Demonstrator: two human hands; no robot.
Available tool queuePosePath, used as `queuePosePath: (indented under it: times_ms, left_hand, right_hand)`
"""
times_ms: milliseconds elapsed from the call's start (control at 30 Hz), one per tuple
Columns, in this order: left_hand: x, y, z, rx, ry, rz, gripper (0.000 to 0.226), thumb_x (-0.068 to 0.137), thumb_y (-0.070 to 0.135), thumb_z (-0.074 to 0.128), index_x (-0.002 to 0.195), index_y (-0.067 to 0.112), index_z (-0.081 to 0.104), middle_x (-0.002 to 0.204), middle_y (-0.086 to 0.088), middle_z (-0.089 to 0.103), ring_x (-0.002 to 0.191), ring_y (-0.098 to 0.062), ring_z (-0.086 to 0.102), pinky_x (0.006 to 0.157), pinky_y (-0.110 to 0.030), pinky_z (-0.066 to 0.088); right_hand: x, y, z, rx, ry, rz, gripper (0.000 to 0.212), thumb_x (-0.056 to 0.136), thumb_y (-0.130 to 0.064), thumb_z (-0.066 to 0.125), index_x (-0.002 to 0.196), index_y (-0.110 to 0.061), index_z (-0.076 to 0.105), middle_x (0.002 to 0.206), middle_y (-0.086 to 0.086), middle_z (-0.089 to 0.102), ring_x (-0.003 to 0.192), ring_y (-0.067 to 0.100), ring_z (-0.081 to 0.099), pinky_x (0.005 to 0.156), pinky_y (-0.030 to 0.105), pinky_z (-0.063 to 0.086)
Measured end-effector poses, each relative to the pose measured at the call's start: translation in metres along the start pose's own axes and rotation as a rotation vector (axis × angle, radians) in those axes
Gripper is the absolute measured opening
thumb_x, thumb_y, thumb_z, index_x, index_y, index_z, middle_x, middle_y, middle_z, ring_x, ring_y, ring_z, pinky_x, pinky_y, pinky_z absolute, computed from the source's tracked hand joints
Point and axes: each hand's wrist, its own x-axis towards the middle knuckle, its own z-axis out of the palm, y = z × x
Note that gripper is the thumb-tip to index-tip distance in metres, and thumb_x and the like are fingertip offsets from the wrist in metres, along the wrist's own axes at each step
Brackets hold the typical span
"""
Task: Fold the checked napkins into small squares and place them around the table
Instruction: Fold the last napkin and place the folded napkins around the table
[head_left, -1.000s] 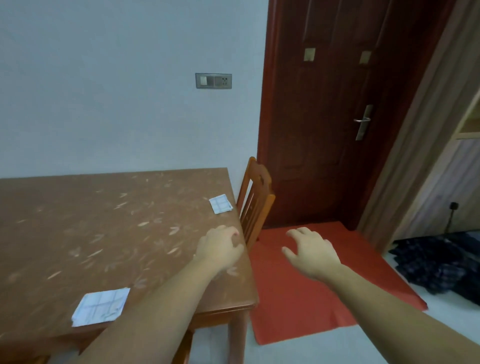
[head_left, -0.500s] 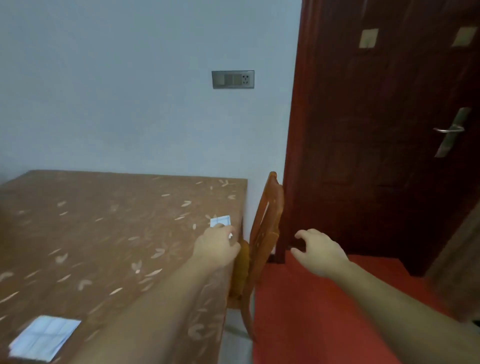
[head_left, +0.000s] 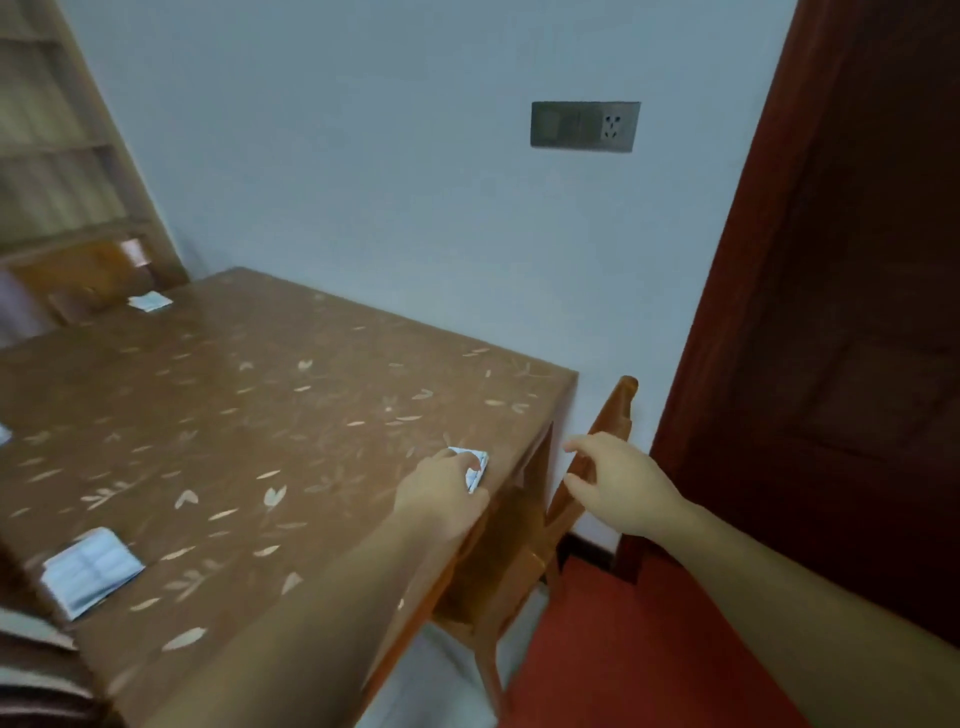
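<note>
My left hand (head_left: 441, 491) lies over a small folded checked napkin (head_left: 477, 467) near the right edge of the brown leaf-patterned table (head_left: 249, 415), fingers curled around it. My right hand (head_left: 618, 483) hovers past the table's edge with fingers loosely spread, holding nothing, just in front of a wooden chair back (head_left: 610, 415). Another folded napkin (head_left: 91, 569) lies at the near left of the table. A third (head_left: 150, 301) sits at the far left corner.
The wooden chair is tucked at the table's right side beside a dark red door (head_left: 841, 312). A red mat (head_left: 639, 654) covers the floor below. A socket plate (head_left: 584, 126) is on the wall. Wooden shelves (head_left: 57, 156) stand at the far left.
The view swung left and closer to the table. My left hand reached forward onto the napkin by the right edge and now covers most of it; my right hand stayed beside the chair.
</note>
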Motion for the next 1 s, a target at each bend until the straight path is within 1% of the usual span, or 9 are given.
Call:
queuePosePath:
  times_ms: [100,233,333,567,633,733,833,933,1000]
  left_hand:
    - [0.049,0.004,0.020,-0.026,0.001,-0.086,0.035,0.086,0.037,0.052,0.117,0.024,0.059,0.122,0.003,0.058,0.106,-0.021,0.057,0.086,-0.034,0.050]
    - [0.093,0.016,0.035,0.045,-0.027,-0.144,0.040,0.088,0.041,0.048,0.123,0.024,0.057,0.120,0.002,0.059,0.110,-0.021,0.057,0.088,-0.038,0.051]
    - [0.116,0.017,0.037,0.045,0.002,-0.184,0.036,0.089,0.043,0.048,0.116,0.021,0.057,0.118,0.002,0.057,0.111,-0.022,0.055,0.086,-0.036,0.050]
    - [0.143,0.014,0.050,0.038,0.109,-0.487,0.038,0.085,0.030,0.052,0.122,0.029,0.056,0.122,0.006,0.056,0.114,-0.020,0.052,0.077,-0.030,0.044]
    - [0.141,0.021,0.059,-0.007,0.134,-0.617,0.039,0.085,0.030,0.052,0.124,0.027,0.055,0.119,0.002,0.056,0.113,-0.022,0.052,0.077,-0.030,0.042]
    - [0.137,0.033,0.074,-0.080,0.154,-0.768,0.041,0.085,0.032,0.053,0.126,0.027,0.056,0.123,-0.002,0.057,0.111,-0.024,0.055,0.079,-0.031,0.045]
    - [0.138,0.041,0.091,-0.187,0.232,-0.875,0.040,0.085,0.032,0.055,0.124,0.024,0.058,0.127,-0.002,0.057,0.107,-0.023,0.056,0.085,-0.034,0.048]
    - [0.146,0.044,0.115,-0.323,0.281,-0.970,0.040,0.085,0.032,0.056,0.124,0.024,0.059,0.120,-0.008,0.062,0.083,-0.018,0.058,0.075,-0.029,0.045]
    - [0.155,0.039,0.130,-0.395,0.350,-1.038,0.043,0.084,0.032,0.056,0.127,0.024,0.056,0.121,-0.010,0.061,0.085,-0.019,0.060,0.077,-0.031,0.046]
  right_hand:
    - [0.049,0.024,0.002,-0.031,-0.039,-0.072,0.042,0.093,-0.033,0.052,0.134,-0.024,0.053,0.127,-0.003,0.057,0.116,0.017,0.056,0.098,0.038,0.047]
    - [0.112,0.061,0.000,-0.079,-0.139,-0.139,0.046,0.092,-0.033,0.052,0.137,-0.024,0.049,0.128,0.000,0.057,0.118,0.018,0.054,0.098,0.039,0.047]
    - [0.161,0.075,0.000,-0.069,-0.191,-0.200,0.049,0.091,-0.033,0.054,0.139,-0.027,0.047,0.132,-0.001,0.057,0.119,0.019,0.054,0.098,0.039,0.048]
    - [0.264,0.086,0.043,-0.029,-0.382,-0.449,0.053,0.091,-0.037,0.057,0.141,-0.022,0.046,0.149,0.001,0.045,0.124,0.021,0.053,0.099,0.040,0.048]
    - [0.282,0.090,0.056,-0.029,-0.452,-0.526,0.050,0.090,-0.036,0.058,0.138,-0.022,0.049,0.148,0.001,0.045,0.131,0.022,0.048,0.099,0.042,0.047]
    - [0.295,0.101,0.074,-0.009,-0.546,-0.569,0.051,0.087,-0.042,0.056,0.135,-0.026,0.051,0.131,0.003,0.058,0.118,0.024,0.056,0.092,0.041,0.050]
    - [0.300,0.109,0.090,0.001,-0.633,-0.590,0.047,0.090,-0.035,0.056,0.135,-0.022,0.051,0.140,0.001,0.053,0.121,0.023,0.053,0.096,0.040,0.048]
    - [0.311,0.109,0.107,-0.001,-0.669,-0.621,0.038,0.092,-0.027,0.055,0.128,-0.016,0.056,0.147,-0.004,0.047,0.122,0.021,0.052,0.097,0.039,0.047]
    - [0.319,0.106,0.121,0.028,-0.668,-0.615,0.040,0.092,-0.026,0.054,0.131,-0.015,0.055,0.146,-0.003,0.049,0.121,0.020,0.054,0.097,0.039,0.047]
